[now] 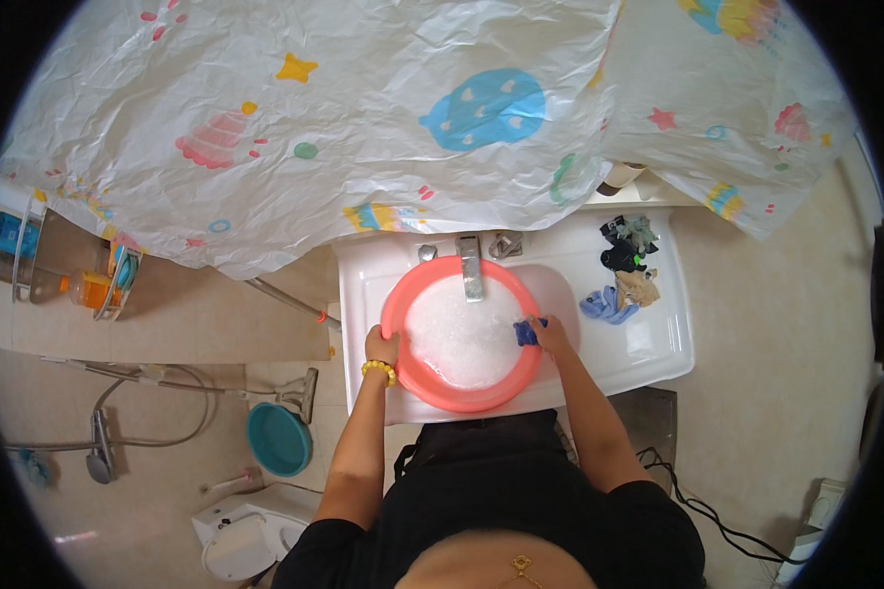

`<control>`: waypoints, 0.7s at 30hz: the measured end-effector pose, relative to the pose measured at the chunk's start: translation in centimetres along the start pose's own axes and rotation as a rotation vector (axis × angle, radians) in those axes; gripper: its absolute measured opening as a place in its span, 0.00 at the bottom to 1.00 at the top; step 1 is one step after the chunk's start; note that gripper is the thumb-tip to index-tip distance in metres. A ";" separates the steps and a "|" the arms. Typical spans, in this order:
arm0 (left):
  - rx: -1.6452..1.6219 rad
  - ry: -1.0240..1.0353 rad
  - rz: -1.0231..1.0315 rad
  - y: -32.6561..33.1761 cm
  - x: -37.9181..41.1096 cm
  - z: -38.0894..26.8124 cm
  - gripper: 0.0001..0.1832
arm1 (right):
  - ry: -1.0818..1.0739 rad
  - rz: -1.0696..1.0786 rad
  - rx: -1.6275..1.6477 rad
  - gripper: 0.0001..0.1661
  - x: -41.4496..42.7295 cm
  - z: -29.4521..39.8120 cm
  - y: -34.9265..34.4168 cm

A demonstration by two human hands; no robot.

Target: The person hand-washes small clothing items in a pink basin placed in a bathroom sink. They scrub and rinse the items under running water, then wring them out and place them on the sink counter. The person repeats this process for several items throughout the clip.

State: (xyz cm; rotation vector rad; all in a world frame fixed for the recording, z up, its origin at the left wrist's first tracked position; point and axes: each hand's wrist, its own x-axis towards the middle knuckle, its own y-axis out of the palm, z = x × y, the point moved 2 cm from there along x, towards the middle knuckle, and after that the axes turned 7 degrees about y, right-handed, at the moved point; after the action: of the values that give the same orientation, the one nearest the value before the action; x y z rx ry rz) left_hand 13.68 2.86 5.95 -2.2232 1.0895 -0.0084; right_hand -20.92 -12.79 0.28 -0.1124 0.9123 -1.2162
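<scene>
A coral-pink plastic basin (pixel 462 403) full of white suds sits in the white washbasin, under the metal faucet (pixel 471 269). My left hand (pixel 383 346), with a yellow bead bracelet at the wrist, grips the basin's left rim. At the right rim, my right hand (pixel 550 336) holds a small dark blue cloth (pixel 526 333) just over the edge of the suds. Right of the basin, on the washbasin's flat ledge, lie a blue cloth piece (pixel 608 305), a beige one (pixel 637 288), a black one (pixel 619 254) and a grey-green one (pixel 639 233), bunched close together.
A patterned plastic curtain (pixel 383 147) hangs beyond the washbasin (pixel 678 324). At left are a wire shelf with bottles (pixel 92 289), a shower head (pixel 99 465), a teal basin (pixel 280 439), a mop (pixel 306 395) and a toilet (pixel 239 548). Black cables (pixel 696 504) run at lower right.
</scene>
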 end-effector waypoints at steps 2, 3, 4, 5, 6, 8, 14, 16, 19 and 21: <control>-0.194 -0.029 0.007 0.6 -0.4 -0.2 0.09 | 0.074 0.054 0.086 0.32 0.1 -0.6 -0.1; -0.281 -0.053 0.007 0.7 -1.0 -1.1 0.09 | 0.126 0.077 0.110 0.30 0.0 -1.0 -0.1; -0.367 -0.075 0.007 0.5 -1.6 -2.2 0.10 | 0.178 0.101 0.137 0.29 -0.2 -1.3 0.1; -0.402 -0.074 0.007 0.4 -2.0 -3.0 0.10 | 0.192 0.098 0.154 0.28 -0.4 -1.6 0.3; -0.436 -0.075 0.005 0.2 -2.5 -3.6 0.10 | 0.207 0.098 0.169 0.28 -0.7 -1.8 0.6; -0.482 -0.078 0.012 -0.4 -2.9 -4.9 0.11 | 0.222 0.131 0.197 0.27 -0.9 -2.0 0.9; -0.522 -0.062 0.012 -1.5 -4.3 -8.2 0.11 | 0.252 0.203 0.226 0.29 -3.3 -1.5 1.1; -0.487 -0.053 0.014 -1.4 -4.5 -9.0 0.10 | 0.265 0.222 0.233 0.27 -3.3 -2.0 1.3; -0.482 -0.044 0.012 -1.6 -4.5 -9.3 0.11 | 0.293 0.263 0.232 0.23 -3.6 -1.8 1.7; -0.440 -0.048 0.019 -2.0 -4.7 -9.9 0.11 | 0.288 0.307 0.258 0.22 -4.0 -1.2 1.8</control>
State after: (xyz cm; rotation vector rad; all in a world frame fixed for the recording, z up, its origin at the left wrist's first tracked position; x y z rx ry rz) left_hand 9.25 1.59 16.15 -2.5819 1.1729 0.3203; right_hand -20.57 -8.28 0.66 0.4055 0.9704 -1.0650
